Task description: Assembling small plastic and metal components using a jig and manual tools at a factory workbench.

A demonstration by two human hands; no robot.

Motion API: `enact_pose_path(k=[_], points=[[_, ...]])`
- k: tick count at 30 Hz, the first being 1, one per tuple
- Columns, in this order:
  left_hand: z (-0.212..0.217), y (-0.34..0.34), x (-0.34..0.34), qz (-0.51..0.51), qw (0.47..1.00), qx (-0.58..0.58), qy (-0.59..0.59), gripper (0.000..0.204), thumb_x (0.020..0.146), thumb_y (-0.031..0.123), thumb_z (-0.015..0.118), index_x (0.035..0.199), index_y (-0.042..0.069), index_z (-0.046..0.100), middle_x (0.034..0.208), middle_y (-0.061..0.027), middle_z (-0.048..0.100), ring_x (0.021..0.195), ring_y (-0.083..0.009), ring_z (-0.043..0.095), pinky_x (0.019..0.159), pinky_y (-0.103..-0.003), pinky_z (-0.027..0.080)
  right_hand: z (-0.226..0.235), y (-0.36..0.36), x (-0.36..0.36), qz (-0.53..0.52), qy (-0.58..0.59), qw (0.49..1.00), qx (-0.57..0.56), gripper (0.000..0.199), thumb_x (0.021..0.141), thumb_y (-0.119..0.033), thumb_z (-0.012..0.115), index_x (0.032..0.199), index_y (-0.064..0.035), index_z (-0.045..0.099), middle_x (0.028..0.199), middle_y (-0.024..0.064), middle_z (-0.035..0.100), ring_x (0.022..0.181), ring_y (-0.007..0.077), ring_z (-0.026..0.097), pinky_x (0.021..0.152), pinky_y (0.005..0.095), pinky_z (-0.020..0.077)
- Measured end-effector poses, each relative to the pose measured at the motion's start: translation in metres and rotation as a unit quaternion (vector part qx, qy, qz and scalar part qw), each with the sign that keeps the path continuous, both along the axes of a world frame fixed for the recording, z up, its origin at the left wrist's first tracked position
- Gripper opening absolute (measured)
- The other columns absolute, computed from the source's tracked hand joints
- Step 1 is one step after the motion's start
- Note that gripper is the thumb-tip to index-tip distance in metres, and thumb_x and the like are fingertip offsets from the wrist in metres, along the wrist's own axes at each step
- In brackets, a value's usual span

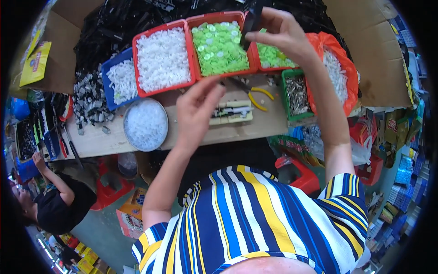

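Head view: my right hand point(278, 32), upper centre, pinches a dark strip point(251, 23) over the red tray of green discs point(219, 45), probably to load one. My left hand point(196, 109) hovers open and empty above the bench point(105, 141). Yellow-handled pliers point(255, 96) and white-bead trays point(162, 57) crowd around it.

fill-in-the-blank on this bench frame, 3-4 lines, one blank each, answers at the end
1. The right hand holds a slim ____ part above the red trays.
2. The left hand hovers open, holding ____.
3. The red tray beside the white-parts tray holds ____ discs.
4. The pliers on the bench have ____ handles.

Missing words: black; nothing; green; yellow
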State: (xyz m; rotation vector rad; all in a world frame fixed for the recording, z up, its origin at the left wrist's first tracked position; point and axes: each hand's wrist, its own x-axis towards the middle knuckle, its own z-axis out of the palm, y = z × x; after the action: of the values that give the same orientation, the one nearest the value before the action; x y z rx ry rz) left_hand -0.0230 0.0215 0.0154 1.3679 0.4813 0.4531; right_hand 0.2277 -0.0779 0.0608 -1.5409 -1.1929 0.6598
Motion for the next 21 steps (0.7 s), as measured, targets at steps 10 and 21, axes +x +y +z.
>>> enact_pose_path(k=[10, 21], points=[[-0.014, 0.003, -0.011, -0.025, 0.953, -0.299, -0.029, 0.022, 0.093, 0.013, 0.069, 0.109, -0.002, 0.068, 0.09, -0.006, 0.071, 0.073, -0.0121, 0.067, 0.06, -0.02, 0.048, -0.034, -0.046, -0.112, -0.111, 0.106, 0.984, 0.087, 0.041, 0.077, -0.01, 0.082, 0.114, -0.0053, 0.065, 0.1, 0.003, 0.065, 0.093, 0.0118, 0.064, 0.079, 0.0269, 0.0525], [-0.02, 0.0, -0.03, -0.012, 0.99, -0.141, 0.028, 0.021, 0.091, 0.013, 0.073, 0.107, -0.001, 0.072, 0.088, -0.0029, 0.07, 0.074, -0.0071, 0.063, 0.064, -0.02, 0.047, -0.045, -0.067, -0.132, -0.081, -0.388, 0.918, 0.003, 0.034, 0.077, -0.022, 0.078, 0.105, -0.0052, 0.068, 0.097, 0.008, 0.064, 0.093, 0.0262, 0.061, 0.075, 0.0384, 0.0473]])
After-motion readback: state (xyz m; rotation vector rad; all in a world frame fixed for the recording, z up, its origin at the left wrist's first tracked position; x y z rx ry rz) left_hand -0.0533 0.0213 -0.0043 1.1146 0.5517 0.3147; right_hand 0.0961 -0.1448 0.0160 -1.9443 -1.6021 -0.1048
